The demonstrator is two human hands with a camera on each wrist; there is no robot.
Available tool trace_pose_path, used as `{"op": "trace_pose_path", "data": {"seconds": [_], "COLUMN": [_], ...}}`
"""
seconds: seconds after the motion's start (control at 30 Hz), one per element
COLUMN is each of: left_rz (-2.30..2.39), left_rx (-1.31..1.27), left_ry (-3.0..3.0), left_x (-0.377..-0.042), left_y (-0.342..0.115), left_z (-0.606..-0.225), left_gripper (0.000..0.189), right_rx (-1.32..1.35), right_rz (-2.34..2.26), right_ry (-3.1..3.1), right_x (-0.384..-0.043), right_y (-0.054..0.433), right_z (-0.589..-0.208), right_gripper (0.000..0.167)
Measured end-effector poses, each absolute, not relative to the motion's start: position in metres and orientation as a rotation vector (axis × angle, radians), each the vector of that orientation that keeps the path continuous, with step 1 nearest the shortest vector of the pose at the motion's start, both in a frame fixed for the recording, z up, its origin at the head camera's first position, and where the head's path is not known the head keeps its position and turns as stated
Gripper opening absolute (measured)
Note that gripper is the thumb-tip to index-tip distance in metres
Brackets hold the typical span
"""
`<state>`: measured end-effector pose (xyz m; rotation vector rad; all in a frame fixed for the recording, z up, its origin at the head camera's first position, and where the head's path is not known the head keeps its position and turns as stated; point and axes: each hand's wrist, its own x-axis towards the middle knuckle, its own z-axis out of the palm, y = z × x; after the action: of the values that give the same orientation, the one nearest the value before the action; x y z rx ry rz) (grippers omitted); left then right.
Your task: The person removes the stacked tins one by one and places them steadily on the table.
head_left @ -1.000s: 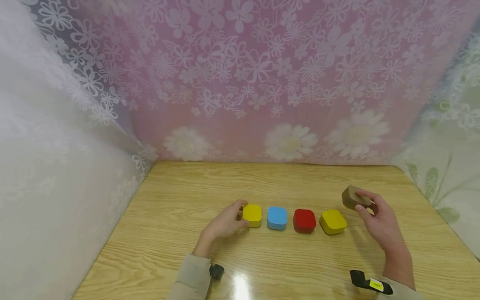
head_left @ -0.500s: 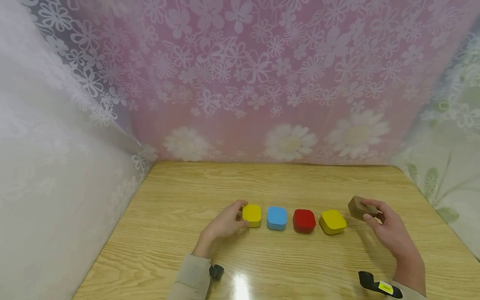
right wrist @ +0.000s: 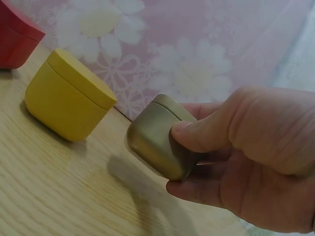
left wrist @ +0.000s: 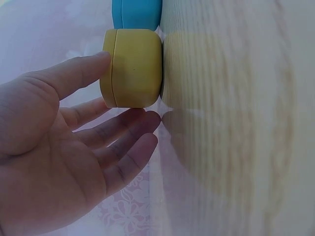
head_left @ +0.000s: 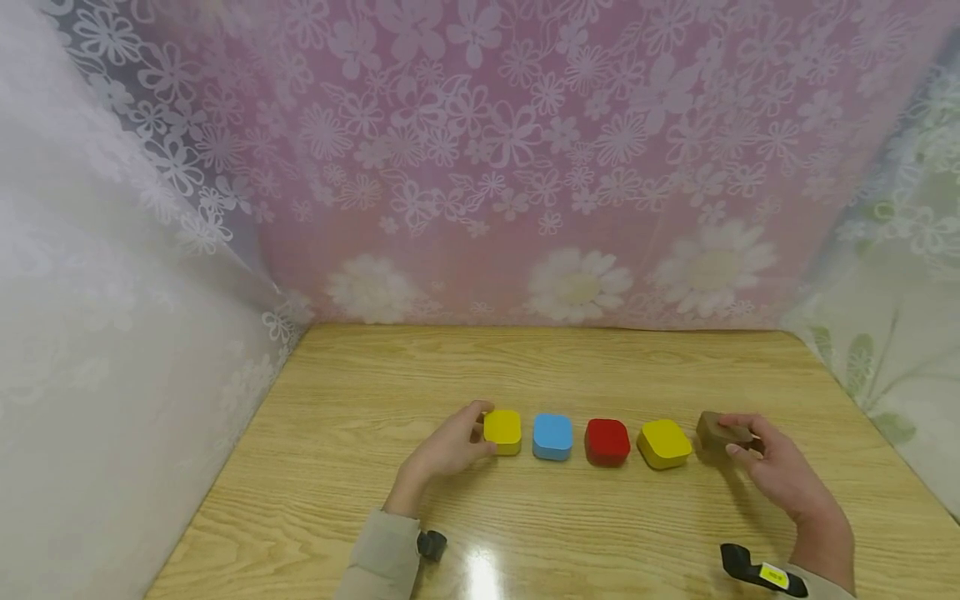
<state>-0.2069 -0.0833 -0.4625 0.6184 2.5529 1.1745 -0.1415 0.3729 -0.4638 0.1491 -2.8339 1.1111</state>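
Note:
Four small rounded-square boxes with lid seams stand in a row: a yellow box (head_left: 502, 427), a light blue box (head_left: 552, 437), a red box (head_left: 607, 442) and a second yellow box (head_left: 664, 443). My left hand (head_left: 448, 446) pinches the leftmost yellow box, which stands on the table. In the left wrist view the thumb lies at its lid and other fingers reach around its far side. My right hand (head_left: 783, 467) holds a gold-brown box (right wrist: 160, 140) between thumb and fingers, right of the row. It is tilted, close over the table with its shadow below.
The boxes stand on a wood-grain table (head_left: 525, 517). A pink flowered curtain (head_left: 480, 167) hangs along the back edge, with pale curtains (head_left: 112, 375) at the left and right sides.
My right hand has moved right and then down with the gold-brown box, bringing it nearer the table beside the second yellow box. My left hand has stayed at the leftmost yellow box.

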Motion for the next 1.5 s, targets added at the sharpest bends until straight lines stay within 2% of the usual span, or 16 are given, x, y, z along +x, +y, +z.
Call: {"op": "trace_pose_path", "data": {"seconds": [0.67, 1.5], "left_rz": [1.15, 1.155], "left_rx": [0.625, 0.639], "left_ry": [2.558, 2.559], "left_x": [-0.21, -0.207], "left_y": [-0.086, -0.085], "left_z": [-0.459, -0.462], "left_gripper": [0.061, 0.06], "right_rx": [0.198, 0.197], "right_rz": [1.12, 1.215], "right_ry": [-2.768, -2.81], "right_x": [-0.144, -0.136], "right_y": [0.376, 0.388], "right_z": [-0.481, -0.478], "right_gripper": [0.034, 0.035]}}
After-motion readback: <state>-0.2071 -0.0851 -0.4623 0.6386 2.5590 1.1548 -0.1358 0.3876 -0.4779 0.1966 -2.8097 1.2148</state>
